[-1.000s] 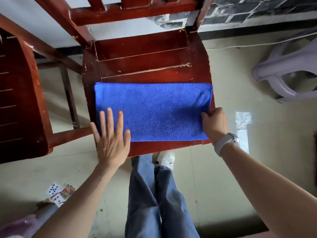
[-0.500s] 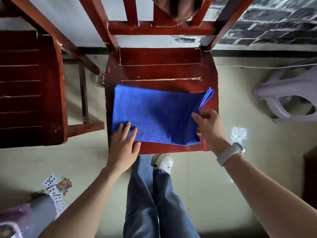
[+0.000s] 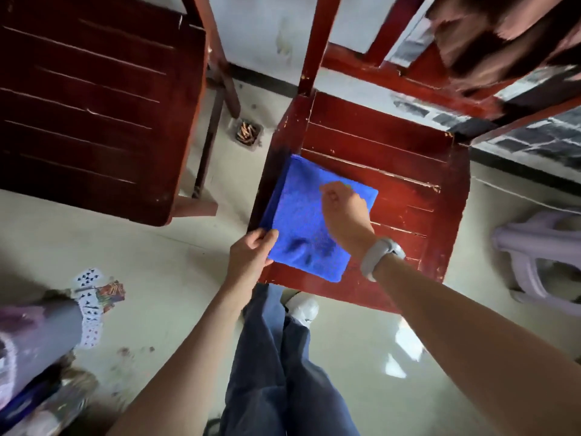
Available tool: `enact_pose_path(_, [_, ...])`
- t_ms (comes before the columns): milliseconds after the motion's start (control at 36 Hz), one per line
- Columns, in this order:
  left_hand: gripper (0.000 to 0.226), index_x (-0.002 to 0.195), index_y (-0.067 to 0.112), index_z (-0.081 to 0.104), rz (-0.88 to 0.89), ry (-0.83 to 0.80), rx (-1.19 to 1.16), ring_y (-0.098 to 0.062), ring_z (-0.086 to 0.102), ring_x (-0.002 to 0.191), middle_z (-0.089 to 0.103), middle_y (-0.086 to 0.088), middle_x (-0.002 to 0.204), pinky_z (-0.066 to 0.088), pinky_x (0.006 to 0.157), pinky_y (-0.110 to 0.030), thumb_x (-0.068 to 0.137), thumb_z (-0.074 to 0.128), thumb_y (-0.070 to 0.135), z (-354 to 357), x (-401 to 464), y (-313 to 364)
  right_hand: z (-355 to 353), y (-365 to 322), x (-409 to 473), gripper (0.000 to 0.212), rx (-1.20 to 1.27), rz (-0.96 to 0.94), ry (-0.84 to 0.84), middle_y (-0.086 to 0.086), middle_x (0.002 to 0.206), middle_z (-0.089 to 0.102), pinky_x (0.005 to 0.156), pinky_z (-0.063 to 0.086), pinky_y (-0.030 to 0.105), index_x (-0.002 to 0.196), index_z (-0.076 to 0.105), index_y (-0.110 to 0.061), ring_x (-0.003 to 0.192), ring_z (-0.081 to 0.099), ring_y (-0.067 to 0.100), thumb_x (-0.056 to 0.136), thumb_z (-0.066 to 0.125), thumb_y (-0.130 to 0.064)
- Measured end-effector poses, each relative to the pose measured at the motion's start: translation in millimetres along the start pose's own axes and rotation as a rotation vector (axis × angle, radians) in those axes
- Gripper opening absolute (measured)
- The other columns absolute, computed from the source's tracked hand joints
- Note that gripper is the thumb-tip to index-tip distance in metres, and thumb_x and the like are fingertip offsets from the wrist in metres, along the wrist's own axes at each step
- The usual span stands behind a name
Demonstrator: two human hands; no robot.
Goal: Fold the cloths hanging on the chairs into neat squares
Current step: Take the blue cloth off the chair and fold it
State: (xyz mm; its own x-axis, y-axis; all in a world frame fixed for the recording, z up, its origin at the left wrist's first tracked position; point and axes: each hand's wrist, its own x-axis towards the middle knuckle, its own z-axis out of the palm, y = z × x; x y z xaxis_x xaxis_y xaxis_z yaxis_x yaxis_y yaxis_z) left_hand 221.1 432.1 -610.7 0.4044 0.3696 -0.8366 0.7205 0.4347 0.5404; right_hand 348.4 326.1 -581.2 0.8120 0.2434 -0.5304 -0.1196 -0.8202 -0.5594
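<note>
- A bright blue terry cloth, folded to a rough square, lies flat on the seat of a red-brown wooden chair, over the seat's left half, with one corner pointing to about 11 o'clock.
- The left hand sits at the cloth's 7 o'clock corner; its thumb lies on top of the fabric and the fingers curl under the edge, pinching that corner at the seat's front-left edge.
- The right hand rests on top of the cloth toward its 2 o'clock side, the fingers curled into a loose fist with the knuckles on the fabric. Whether it grips a fold is not clear, as the frame is blurred there.
- A pale grey wristband circles the right wrist, just past the cloth's 4 o'clock edge.
- The two hands are apart, with most of the blue square between them.
- A dark brown fuzzy cloth hangs over the chair's backrest at 1 o'clock from the blue cloth, well apart from both hands.
- A second dark red wooden chair stands at 10 o'clock.
- Scattered playing cards lie on the pale floor at 8 o'clock.
- A pale lilac plastic stool lies at 3 o'clock.
- The person's legs in blue jeans and a white shoe show at 6 o'clock, below the seat's front edge.
</note>
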Motion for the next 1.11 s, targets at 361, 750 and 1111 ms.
enact_pose_path(361, [0.030,0.107,0.010,0.066,0.676,0.185,0.544,-0.016,0.061,0.083,0.069,-0.004,0.099,0.044,0.072,-0.022,0.088,0.048,0.026,1,-1,-15,1,-23,69,0.036,-0.402,-0.264,-0.192,0.001,0.124,0.052,0.100,0.030,0.041,0.128,0.050,-0.025,0.120,0.040,0.022,0.092,0.045,-0.025])
enact_pose_path(750, [0.029,0.105,0.006,0.067,0.640,0.259,0.480,-0.011,0.055,0.086,0.069,-0.009,0.094,0.039,0.075,-0.013,0.086,0.046,0.009,-3,3,-18,1,-27,73,0.028,-0.403,-0.256,-0.290,0.011,0.119,0.053,0.100,0.036,0.042,0.116,0.054,-0.010,0.114,0.046,0.028,0.089,0.049,-0.017])
enact_pose_path(1111, [0.031,0.109,0.006,0.065,0.607,0.255,0.517,-0.026,0.065,0.086,0.068,-0.011,0.098,0.039,0.077,-0.016,0.086,0.046,0.013,-3,0,-18,-6,-31,72,0.006,-0.394,-0.283,-0.342,-0.008,0.093,0.053,0.100,0.025,0.042,0.085,0.048,-0.028,0.090,0.048,0.016,0.090,0.052,-0.028])
